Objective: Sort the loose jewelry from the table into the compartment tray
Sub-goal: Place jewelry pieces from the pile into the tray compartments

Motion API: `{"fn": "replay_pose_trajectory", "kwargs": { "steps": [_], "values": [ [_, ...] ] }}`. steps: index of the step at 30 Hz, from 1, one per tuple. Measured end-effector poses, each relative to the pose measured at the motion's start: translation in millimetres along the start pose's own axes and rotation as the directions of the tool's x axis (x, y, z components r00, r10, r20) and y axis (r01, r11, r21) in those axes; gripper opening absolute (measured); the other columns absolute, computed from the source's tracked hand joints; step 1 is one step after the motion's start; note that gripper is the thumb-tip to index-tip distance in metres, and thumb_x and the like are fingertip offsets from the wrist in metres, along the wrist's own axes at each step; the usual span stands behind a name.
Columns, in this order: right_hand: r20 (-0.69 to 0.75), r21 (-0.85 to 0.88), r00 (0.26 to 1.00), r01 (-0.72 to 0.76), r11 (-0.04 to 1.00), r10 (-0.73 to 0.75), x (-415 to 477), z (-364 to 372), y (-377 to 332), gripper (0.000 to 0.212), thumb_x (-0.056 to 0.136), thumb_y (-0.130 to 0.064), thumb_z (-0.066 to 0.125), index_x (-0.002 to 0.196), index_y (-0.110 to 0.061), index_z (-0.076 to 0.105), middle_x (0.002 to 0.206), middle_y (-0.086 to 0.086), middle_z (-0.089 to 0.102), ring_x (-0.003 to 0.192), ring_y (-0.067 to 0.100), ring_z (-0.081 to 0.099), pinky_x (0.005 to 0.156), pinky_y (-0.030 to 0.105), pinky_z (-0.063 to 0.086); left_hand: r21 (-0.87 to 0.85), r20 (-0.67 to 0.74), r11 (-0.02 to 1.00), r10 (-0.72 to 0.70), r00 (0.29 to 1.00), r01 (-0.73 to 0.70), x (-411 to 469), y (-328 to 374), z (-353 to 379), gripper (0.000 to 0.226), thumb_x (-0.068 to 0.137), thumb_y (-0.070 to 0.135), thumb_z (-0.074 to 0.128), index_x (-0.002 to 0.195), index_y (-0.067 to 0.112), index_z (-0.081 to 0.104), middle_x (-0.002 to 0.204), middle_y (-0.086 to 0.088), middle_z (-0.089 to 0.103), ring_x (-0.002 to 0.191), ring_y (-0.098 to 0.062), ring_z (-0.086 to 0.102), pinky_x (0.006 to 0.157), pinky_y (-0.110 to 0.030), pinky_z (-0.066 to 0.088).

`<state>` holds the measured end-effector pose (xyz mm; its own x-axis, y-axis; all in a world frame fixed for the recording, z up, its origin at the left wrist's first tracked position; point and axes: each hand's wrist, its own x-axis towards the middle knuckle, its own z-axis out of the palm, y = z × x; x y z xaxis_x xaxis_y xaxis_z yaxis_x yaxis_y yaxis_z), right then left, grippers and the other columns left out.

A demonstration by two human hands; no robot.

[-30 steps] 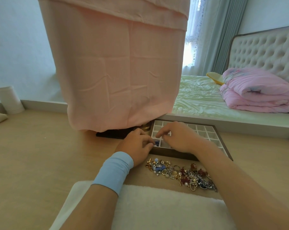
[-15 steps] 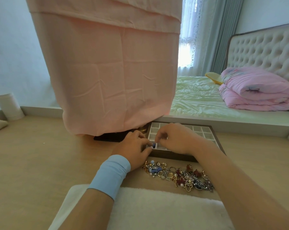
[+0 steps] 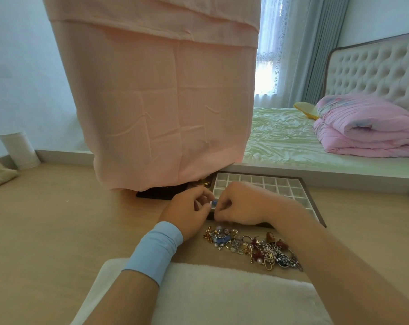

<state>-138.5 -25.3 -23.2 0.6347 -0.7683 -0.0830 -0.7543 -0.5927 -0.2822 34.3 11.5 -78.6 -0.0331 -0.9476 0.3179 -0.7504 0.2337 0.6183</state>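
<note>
The left hand [image 3: 187, 214] and right hand [image 3: 241, 204] are drawing closer together, both grips pinching a small blue jewel [image 3: 214, 203] over the white gridded compartment tray [image 3: 292, 191]; it is likely not yet placed.

Forearms extended, the left hand [image 3: 187, 213] and right hand [image 3: 242, 205] meet with curled fingers, together pinching a small blue piece [image 3: 214, 203].

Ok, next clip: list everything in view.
compartment tray: one, white cells, dark frame, on table
jewelry pile: one, mixed colours, before the tray
blue jewelry piece: one, pinched between both hands
cloth: one, peach, hanging left of tray
towel: one, white, nearest edge
bed: one, green sheet, right background
quilt: one, pink, folded on bed
cylinder: one, white, far left
wristband: one, light blue, left wrist
left hand: one, at tray's near-left corner
right hand: one, over tray's near edge
</note>
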Motion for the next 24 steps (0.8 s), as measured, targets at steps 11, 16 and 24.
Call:
{"fn": "replay_pose_trajectory", "kwargs": {
  "steps": [11, 16, 24],
  "values": [
    [-0.34, -0.194, 0.933, -0.197, 0.961, 0.122, 30.5, 20.1, 2.9, 0.019, 0.093, -0.047, 0.066, 0.093, -0.031, 0.077, 0.09, -0.01, 0.07, 0.081, 0.011, 0.065, 0.073, 0.032, 0.054, 0.015, -0.017, 0.994, -0.106, 0.994, 0.107, 8.8, 0.5, 8.6, 0.02, 0.096, 0.019, 0.054, 0.112, 0.031, 0.054, 0.109, 0.009, 0.056, 0.087, -0.003, 0.055, 0.077, -0.019, 0.046],
    [-0.361, -0.303, 0.927, -0.217, 0.928, 0.099, 33.0, 18.2, -5.3, 0.022, 0.093, -0.046, 0.067, 0.091, -0.026, 0.075, 0.085, -0.007, 0.069, 0.077, 0.014, 0.063, 0.064, 0.029, 0.04, 0.015, -0.021, 0.994, -0.112, 0.993, 0.112, 11.4, -1.3, 10.6, 0.017, 0.097, 0.019, 0.053, 0.109, 0.031, 0.056, 0.111, 0.008, 0.054, 0.089, -0.004, 0.054, 0.08, -0.021, 0.046],
    [-0.271, -0.358, 0.953, -0.23, 0.905, 0.135, 35.5, 20.0, -8.2, 0.015, 0.099, -0.03, 0.062, 0.095, -0.017, 0.067, 0.077, -0.003, 0.052, 0.076, 0.018, 0.058, 0.07, 0.033, 0.047, 0.009, -0.036, 0.994, -0.107, 0.994, 0.108, 13.4, -2.8, 12.6, 0.018, 0.097, 0.021, 0.054, 0.112, 0.029, 0.059, 0.111, 0.009, 0.054, 0.092, -0.005, 0.053, 0.08, -0.019, 0.043]
  ]
}}
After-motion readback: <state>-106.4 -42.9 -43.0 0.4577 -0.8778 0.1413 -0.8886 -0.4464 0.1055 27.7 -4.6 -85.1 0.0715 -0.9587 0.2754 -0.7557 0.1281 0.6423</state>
